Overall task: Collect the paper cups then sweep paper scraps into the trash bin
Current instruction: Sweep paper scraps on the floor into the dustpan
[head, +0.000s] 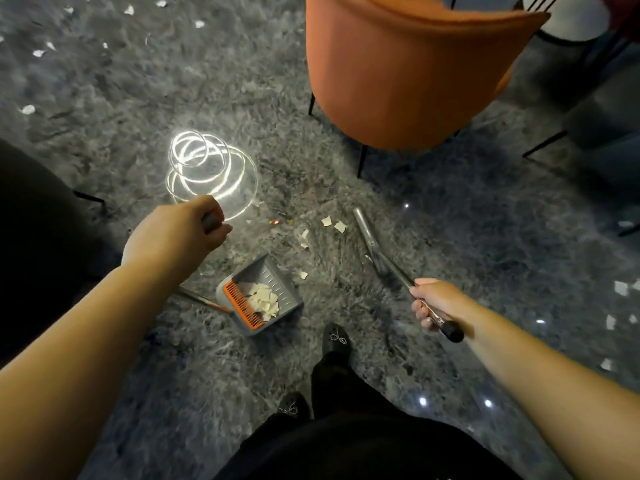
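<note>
We count one dustpan [273,299], one broom [372,242], one orange chair [408,74] at upper right, two hands, two shoes; about five loose scraps [326,221] mid-frame, more scattered upper left and right edge

Pretty dim in here, all of it moody and grey. The polished floor [207,98] mirrors a spiral ceiling lamp as a blown-out white glare [207,168], with small pinpoint highlights lower right. The broom [377,247] is smeared with motion blur. Wide-angle warp bends the orange chair [408,74] and stretches both forearms at the edges. The left side sinks into black shadow.
</note>
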{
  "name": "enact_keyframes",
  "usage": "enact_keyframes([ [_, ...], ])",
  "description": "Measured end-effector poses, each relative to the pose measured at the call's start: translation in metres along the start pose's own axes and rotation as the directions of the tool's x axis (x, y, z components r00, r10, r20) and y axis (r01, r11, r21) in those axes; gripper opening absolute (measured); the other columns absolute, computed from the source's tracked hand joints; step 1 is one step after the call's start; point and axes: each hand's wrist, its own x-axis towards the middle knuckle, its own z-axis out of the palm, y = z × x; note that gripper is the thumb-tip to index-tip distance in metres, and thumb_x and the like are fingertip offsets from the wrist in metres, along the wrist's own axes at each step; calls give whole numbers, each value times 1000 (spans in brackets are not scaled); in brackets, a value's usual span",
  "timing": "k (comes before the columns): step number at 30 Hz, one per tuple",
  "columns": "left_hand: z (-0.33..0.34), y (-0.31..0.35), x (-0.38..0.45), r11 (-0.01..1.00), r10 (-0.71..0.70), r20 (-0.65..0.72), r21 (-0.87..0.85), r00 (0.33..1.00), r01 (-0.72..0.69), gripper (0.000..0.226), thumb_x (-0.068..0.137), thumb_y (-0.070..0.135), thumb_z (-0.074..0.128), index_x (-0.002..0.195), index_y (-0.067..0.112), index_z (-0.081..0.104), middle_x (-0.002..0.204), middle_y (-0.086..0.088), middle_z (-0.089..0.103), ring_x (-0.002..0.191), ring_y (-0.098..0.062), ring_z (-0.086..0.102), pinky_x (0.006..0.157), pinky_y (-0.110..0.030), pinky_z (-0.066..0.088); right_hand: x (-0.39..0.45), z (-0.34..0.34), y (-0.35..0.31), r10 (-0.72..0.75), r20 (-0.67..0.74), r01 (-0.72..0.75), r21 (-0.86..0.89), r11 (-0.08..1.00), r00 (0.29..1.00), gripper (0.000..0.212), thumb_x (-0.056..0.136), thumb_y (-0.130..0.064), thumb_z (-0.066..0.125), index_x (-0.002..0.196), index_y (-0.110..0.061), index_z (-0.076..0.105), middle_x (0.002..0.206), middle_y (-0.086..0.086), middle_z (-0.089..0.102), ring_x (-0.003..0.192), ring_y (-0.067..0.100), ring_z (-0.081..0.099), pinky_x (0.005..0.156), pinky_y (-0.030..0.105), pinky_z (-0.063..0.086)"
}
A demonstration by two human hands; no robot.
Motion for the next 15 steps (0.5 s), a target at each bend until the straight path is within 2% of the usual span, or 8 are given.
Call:
enact_keyframes([
  [2, 0, 3, 15, 1000, -8, 10, 17, 1000, 7, 20, 85, 47, 67, 86, 29, 57, 70, 0, 61, 65, -24, 56, 56, -36, 48, 11, -7, -14, 9, -16, -9, -7, 1000, 1000, 49, 102, -10, 39, 148, -21, 25, 61, 8, 39, 27, 9, 33, 34, 15, 28],
  [6, 0, 4, 35, 999, -1, -7, 39, 1000, 1, 21, 84, 46, 68, 83, 28, 57, 67, 3, 59, 61, -21, 52, 52, -32, 41, 32, -13, -35, 21, -31, -21, -13, 1000, 999, 49, 102, -10, 39, 148, -22, 24, 60, 6, 37, 28, 8, 33, 35, 15, 29],
  [9, 1, 5, 42, 999, 4, -19, 54, 1000, -3, 20, 83, 46, 68, 84, 29, 57, 67, 1, 59, 61, -23, 53, 53, -31, 42, 44, -11, -48, 37, -38, -38, -29, 999, 999, 48, 102, -11, 37, 147, -24, 24, 58, 5, 37, 27, 7, 34, 34, 15, 30],
  [12, 3, 8, 45, 998, -8, -21, 60, 1000, 9, 20, 83, 47, 67, 85, 30, 57, 69, -1, 62, 63, -26, 56, 54, -33, 47, 50, -6, -57, 53, -20, -54, -52, 997, 998, 46, 102, -11, 36, 146, -22, 25, 57, 4, 36, 28, 7, 33, 34, 15, 29],
  [15, 5, 9, 50, 997, -4, -28, 79, 1000, 6, 20, 84, 47, 66, 86, 29, 57, 69, -1, 61, 62, -26, 54, 52, -31, 44, 54, 6, -63, 48, 14, -47, -95, 994, 999, 43, 102, -10, 37, 143, -20, 29, 56, 5, 38, 28, 8, 34, 35, 15, 29],
])
